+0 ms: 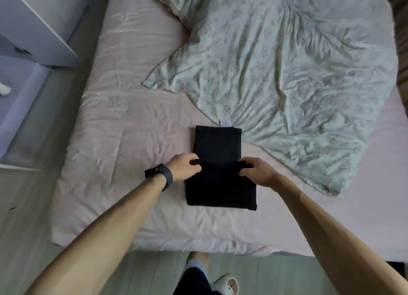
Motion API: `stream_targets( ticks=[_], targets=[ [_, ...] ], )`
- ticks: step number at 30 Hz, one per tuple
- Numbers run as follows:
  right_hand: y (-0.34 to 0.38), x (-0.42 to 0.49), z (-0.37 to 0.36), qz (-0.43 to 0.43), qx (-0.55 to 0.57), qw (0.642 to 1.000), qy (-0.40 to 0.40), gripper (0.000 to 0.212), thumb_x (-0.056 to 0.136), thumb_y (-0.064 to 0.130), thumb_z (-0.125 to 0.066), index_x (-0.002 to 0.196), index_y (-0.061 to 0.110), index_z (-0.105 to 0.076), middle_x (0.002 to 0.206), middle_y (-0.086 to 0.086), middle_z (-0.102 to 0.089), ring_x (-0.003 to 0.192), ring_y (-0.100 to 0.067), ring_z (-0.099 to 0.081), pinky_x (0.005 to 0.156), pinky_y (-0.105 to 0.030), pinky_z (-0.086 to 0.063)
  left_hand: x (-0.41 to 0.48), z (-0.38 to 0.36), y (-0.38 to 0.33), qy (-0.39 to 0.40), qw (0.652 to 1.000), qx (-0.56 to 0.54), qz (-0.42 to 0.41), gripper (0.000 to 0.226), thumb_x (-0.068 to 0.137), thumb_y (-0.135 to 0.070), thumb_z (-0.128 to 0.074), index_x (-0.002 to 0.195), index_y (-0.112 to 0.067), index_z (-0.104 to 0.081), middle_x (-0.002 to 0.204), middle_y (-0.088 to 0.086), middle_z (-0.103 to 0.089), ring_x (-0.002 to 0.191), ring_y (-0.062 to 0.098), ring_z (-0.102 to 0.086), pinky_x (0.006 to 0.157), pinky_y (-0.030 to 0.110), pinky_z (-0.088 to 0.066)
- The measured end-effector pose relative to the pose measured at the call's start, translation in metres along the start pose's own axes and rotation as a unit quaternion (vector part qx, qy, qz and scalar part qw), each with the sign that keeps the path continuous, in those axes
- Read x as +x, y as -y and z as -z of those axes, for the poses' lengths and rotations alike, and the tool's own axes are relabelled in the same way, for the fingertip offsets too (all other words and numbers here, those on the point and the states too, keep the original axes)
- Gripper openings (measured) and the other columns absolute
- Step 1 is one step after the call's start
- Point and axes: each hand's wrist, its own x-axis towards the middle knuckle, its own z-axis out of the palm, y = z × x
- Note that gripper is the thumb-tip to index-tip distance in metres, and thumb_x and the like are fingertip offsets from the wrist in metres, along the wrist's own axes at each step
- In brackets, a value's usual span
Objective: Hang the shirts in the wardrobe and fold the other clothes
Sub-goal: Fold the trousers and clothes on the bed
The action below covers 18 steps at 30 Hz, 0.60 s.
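Note:
A black garment [218, 144], partly folded into a long rectangle, lies on the pink bed sheet [123, 122] near the bed's front edge. The near half is doubled over, and its folded edge runs across the middle. My left hand [184, 165], with a dark watch on the wrist, pinches the left end of that folded edge. My right hand [257, 171] pinches the right end of the same edge. No shirt or hanger is in view.
A crumpled floral duvet [287, 69] covers the bed's far right, its corner touching the garment's far end. A white wardrobe [37, 23] with an open door stands at the left. Wooden floor and my feet in white slippers [227, 283] lie below the bed's edge.

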Motion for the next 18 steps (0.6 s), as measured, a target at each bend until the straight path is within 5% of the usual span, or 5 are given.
stream_targets(
  ticks=[4, 7, 11, 16, 18],
  targets=[
    [0.005, 0.071, 0.005, 0.013, 0.074, 0.979, -0.188, 0.031, 0.095, 0.029, -0.066, 0.124, 0.023, -0.055, 0.095, 0.006, -0.063, 0.087, -0.015, -0.064, 0.074, -0.029, -0.051, 0.082, 0.019, -0.002, -0.135, 0.989, -0.063, -0.011, 0.029, 0.098, -0.037, -0.059, 0.121, -0.020, -0.058, 0.113, 0.004, -0.067, 0.093, 0.018, -0.061, 0.074, 0.024, -0.043],
    [0.006, 0.110, -0.004, 0.004, 0.133, 0.964, -0.229, 0.030, 0.101, 0.032, -0.057, 0.128, 0.021, -0.049, 0.094, 0.004, -0.063, 0.081, -0.012, -0.063, 0.064, -0.028, -0.048, 0.127, 0.017, -0.004, -0.193, 0.979, -0.052, -0.033, 0.030, 0.100, -0.036, -0.057, 0.122, -0.016, -0.056, 0.111, 0.004, -0.067, 0.099, 0.024, -0.063, 0.078, 0.028, -0.047],
    [-0.004, 0.161, -0.008, -0.019, 0.149, 0.952, -0.268, 0.027, 0.104, 0.031, -0.051, 0.127, 0.017, -0.048, 0.106, -0.005, -0.064, 0.090, -0.023, -0.061, 0.073, -0.031, -0.044, 0.182, 0.014, -0.006, -0.227, 0.972, 0.010, -0.060, 0.026, 0.102, -0.037, -0.053, 0.114, -0.015, -0.055, 0.099, 0.003, -0.067, 0.085, 0.023, -0.061, 0.069, 0.033, -0.049],
    [-0.023, 0.197, -0.019, -0.051, 0.035, 0.950, -0.306, 0.050, 0.102, 0.042, -0.050, 0.137, 0.007, -0.044, 0.128, -0.016, -0.049, 0.107, -0.037, -0.057, 0.074, -0.035, -0.041, 0.226, -0.001, 0.004, -0.223, 0.971, 0.076, -0.033, 0.030, 0.102, -0.042, -0.047, 0.121, -0.020, -0.051, 0.107, 0.006, -0.059, 0.091, 0.031, -0.061, 0.071, 0.041, -0.052],
    [-0.024, 0.198, -0.024, -0.035, -0.015, 0.938, -0.345, 0.054, 0.102, 0.043, -0.051, 0.143, 0.010, -0.040, 0.136, -0.017, -0.045, 0.119, -0.038, -0.051, 0.083, -0.040, -0.044, 0.224, -0.012, 0.006, -0.281, 0.950, 0.129, -0.047, 0.037, 0.100, -0.040, -0.051, 0.131, -0.022, -0.050, 0.122, 0.010, -0.051, 0.099, 0.034, -0.058, 0.074, 0.043, -0.052]
  ],
)
